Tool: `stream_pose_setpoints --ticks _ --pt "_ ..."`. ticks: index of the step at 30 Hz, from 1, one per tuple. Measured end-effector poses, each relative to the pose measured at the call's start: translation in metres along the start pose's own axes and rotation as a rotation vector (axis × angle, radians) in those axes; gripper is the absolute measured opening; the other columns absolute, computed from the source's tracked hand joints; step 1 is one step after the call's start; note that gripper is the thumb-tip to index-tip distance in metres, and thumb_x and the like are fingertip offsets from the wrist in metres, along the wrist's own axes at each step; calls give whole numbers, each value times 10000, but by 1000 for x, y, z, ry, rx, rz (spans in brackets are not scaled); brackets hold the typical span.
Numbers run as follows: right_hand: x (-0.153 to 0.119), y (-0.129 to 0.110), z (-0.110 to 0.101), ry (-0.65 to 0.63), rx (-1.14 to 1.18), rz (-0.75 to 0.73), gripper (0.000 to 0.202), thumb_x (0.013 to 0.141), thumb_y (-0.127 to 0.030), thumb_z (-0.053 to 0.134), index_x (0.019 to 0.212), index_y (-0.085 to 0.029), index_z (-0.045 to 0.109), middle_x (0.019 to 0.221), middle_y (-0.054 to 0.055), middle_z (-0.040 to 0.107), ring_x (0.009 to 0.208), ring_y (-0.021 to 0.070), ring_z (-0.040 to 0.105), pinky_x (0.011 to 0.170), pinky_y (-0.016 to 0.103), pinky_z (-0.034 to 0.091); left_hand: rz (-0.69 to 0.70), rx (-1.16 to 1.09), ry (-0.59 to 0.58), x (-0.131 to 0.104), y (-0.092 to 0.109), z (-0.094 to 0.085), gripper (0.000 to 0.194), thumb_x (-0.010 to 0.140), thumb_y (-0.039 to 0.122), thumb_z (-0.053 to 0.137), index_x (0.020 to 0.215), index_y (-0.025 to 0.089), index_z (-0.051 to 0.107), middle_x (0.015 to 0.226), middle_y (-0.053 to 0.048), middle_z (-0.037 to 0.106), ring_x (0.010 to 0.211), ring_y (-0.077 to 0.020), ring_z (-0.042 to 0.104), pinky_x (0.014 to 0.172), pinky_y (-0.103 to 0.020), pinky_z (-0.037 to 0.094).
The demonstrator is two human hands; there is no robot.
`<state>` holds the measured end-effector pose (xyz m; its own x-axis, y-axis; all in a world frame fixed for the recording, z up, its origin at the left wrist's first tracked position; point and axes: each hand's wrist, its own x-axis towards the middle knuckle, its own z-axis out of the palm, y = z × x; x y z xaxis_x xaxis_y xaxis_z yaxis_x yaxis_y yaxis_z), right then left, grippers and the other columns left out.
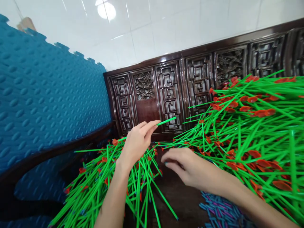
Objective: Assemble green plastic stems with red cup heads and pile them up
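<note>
My left hand (136, 142) is closed in a pinch around a green plastic stick (167, 121), held above a heap. One end points right past my fingertips; a red cup (115, 142) behind the hand seems to be its other end. My right hand (181, 163) is lower and to the right, thumb and fingers curled together. A speck of blue-green shows at its fingertips, apparently a small tube. Below my left hand lies a loose heap of green sticks (140, 193) with red cups, some with dark blue tips.
A larger pile of green sticks with red cups (249, 133) fills the right side. Small blue and purple tubes (220, 210) lie below my right forearm on dark wood (175, 193). Behind stands a carved wooden backrest (147, 110); a blue foam mat (52, 101) rises at left.
</note>
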<state>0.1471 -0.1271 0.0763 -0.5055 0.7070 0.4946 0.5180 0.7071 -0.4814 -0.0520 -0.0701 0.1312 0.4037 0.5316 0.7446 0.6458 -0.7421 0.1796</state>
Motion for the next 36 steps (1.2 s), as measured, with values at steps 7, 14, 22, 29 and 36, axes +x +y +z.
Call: stream_pose_setpoints --ticks 7,14,22,29,36 --pt "27 -16 -34 644 281 -21 129 846 -340 728 840 -223 675 809 24 720 739 182 681 682 296 562 43 -5 10 3 -1 0 268 1010 140 446 1191 220 627 1061 -41 681 986 -170 647 888 -313 516" --pt "24 15 -51 687 643 77 266 763 -386 819 876 -180 695 812 48 737 722 190 711 719 349 634 125 -57 38 5 11 6 175 1002 191 515 1115 220 646 1001 -21 685 912 -155 618 819 -283 479" --pt "25 13 -53 588 677 56 263 757 -397 823 846 -187 694 838 52 761 755 218 745 787 393 653 157 -40 23 4 10 8 191 998 172 521 1129 216 652 969 -25 681 873 -151 605 787 -281 476" --pt "21 13 -55 649 605 56 251 755 -388 822 853 -193 696 806 44 764 745 222 756 771 369 662 158 -52 38 5 7 7 193 990 150 536 1119 219 661 955 -18 677 866 -139 600 776 -268 468" --pt "17 9 -57 629 473 62 234 751 -404 834 835 -208 739 811 51 767 768 235 753 745 372 663 182 -18 20 4 7 5 216 990 168 541 1148 215 682 918 -22 671 832 -146 573 753 -283 464"
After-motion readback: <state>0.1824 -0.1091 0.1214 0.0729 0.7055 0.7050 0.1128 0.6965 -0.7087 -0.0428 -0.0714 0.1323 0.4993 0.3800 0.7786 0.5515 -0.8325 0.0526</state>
